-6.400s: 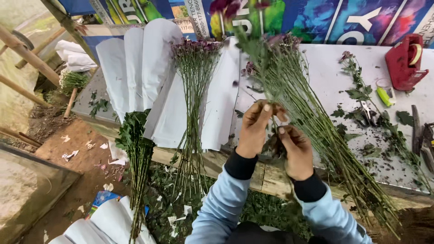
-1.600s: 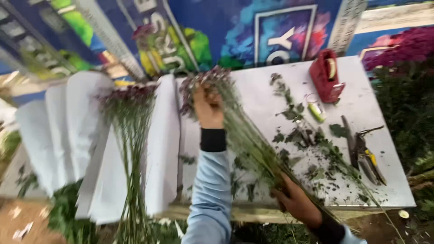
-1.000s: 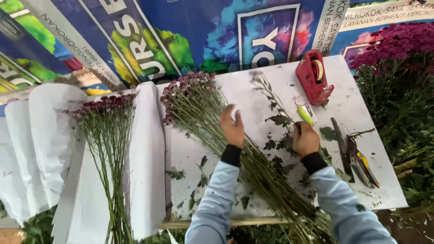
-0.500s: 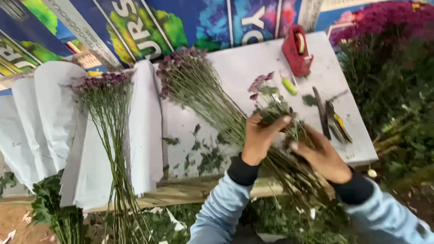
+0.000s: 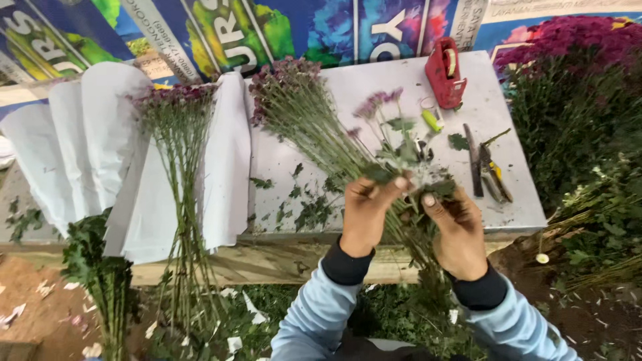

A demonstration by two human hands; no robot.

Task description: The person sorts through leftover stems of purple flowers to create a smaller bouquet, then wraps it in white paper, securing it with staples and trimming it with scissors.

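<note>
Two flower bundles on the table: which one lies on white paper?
The left bundle lies on the white paper sheets. The other bundle rests on the bare grey tabletop, running toward both hands.

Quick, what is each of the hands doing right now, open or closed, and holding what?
Left hand: closed on a flower stem.
Right hand: closed on leaves at the same stem.

A smooth, matt grey tabletop [image 5: 508,200] is seen, edged below by rough bare wood. White matt paper sheets [image 5: 87,147] are draped over the tabletop's left end. At its far edge a glossy red plastic dispenser [image 5: 446,72] stands; near its right end dull metal shears [image 5: 491,170] lie.
</note>
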